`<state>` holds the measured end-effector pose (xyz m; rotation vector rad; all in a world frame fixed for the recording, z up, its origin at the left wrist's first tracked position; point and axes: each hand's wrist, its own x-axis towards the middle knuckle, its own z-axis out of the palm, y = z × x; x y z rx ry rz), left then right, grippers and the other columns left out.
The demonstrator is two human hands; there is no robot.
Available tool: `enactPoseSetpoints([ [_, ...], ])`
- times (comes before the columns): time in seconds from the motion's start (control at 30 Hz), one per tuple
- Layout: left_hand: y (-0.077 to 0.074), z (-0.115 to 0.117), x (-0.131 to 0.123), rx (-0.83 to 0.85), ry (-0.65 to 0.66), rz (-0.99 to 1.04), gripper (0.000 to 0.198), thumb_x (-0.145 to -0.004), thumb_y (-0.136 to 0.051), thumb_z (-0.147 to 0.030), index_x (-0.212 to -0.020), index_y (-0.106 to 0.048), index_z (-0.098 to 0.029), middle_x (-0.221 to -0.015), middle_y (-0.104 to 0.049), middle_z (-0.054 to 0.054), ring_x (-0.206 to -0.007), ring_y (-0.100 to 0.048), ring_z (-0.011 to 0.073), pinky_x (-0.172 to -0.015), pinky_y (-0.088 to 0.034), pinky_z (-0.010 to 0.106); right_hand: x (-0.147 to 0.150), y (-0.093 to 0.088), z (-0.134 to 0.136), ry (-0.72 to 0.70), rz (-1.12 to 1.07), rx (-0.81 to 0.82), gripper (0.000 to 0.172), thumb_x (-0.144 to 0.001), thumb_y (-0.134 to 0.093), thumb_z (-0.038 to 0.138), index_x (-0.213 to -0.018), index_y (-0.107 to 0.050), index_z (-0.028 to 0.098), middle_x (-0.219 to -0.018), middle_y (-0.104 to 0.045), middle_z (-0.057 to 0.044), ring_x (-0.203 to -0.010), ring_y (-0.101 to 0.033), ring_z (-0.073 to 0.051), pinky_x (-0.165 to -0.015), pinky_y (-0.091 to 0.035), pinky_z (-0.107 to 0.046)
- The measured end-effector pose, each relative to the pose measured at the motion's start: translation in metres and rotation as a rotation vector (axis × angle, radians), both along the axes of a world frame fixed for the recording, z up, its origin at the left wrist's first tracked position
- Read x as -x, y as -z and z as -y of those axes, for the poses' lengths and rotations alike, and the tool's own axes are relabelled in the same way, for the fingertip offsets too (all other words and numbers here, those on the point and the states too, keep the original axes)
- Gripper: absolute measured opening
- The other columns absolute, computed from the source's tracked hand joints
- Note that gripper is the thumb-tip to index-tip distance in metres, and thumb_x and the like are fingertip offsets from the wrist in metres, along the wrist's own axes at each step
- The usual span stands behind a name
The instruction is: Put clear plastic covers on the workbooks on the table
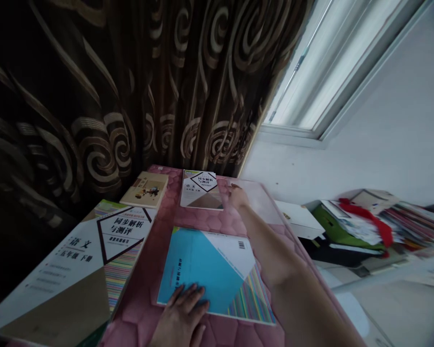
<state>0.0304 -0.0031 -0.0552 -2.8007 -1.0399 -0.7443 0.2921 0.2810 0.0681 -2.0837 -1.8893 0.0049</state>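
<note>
Blue book (211, 270) lies on the pink quilted cover (202, 219), its near edge under the slightly spread fingers of the left hand (183, 313). Beyond, the right hand (239, 196) reaches beside a white-and-brown book (202, 190); whether it pinches anything I cannot tell.

Home: swirl-patterned curtain (188, 86), pink quilted cover (210, 220), window (323, 62)

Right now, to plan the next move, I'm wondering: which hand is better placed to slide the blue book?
Probably the left hand: its fingers lie over the blue book, while the right hand is stretched out beyond it.
</note>
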Motion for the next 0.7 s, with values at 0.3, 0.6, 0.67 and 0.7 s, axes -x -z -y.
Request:
enactPoseSetpoints([
  [0.3,-0.014,0.004,-0.002,0.132,-0.039,-0.001,0.053,-0.087,-0.053,-0.019,-0.139,-0.047,-0.032,-0.139,-0.057,0.001,-0.126,-0.053,0.0187,-0.107,-0.044,0.040,-0.013,0.017,0.133,-0.428,-0.265,-0.026,0.027,-0.091,-0.050,0.027,-0.107,-0.071,0.025,-0.105,-0.074,-0.001,-0.092,-0.070,-0.016,-0.083,-0.054,-0.026],
  [0.6,-0.030,0.004,-0.009,0.353,-0.084,-0.018,0.044,-0.083,-0.058,-0.014,-0.124,-0.061,-0.030,-0.136,-0.059,0.002,-0.125,-0.054,0.0215,-0.106,-0.044,0.047,-0.029,0.083,0.299,-0.634,-0.284,-0.030,0.028,-0.087,-0.061,0.033,-0.113,-0.070,0.027,-0.121,-0.067,-0.007,-0.119,-0.058,-0.025,-0.100,-0.050,-0.045],
  [0.67,-0.034,0.001,-0.005,0.402,-0.076,-0.026,0.045,-0.081,-0.061,-0.012,-0.123,-0.062,-0.030,-0.135,-0.059,0.002,-0.125,-0.054,0.0208,-0.106,-0.045,0.045,-0.032,0.092,0.306,-0.621,-0.289,-0.051,0.031,-0.087,-0.062,0.032,-0.117,-0.068,0.027,-0.126,-0.064,-0.008,-0.124,-0.055,-0.025,-0.102,-0.048,-0.049],
  [0.7,-0.035,-0.001,-0.001,0.419,-0.080,-0.030,0.045,-0.081,-0.063,-0.012,-0.122,-0.062,-0.030,-0.136,-0.059,0.002,-0.125,-0.054,0.0206,-0.106,-0.045,0.044,-0.033,0.095,0.307,-0.617,-0.300,-0.058,0.031,-0.087,-0.062,0.031,-0.117,-0.068,0.026,-0.126,-0.064,-0.008,-0.124,-0.054,-0.025,-0.103,-0.048,-0.049],
])
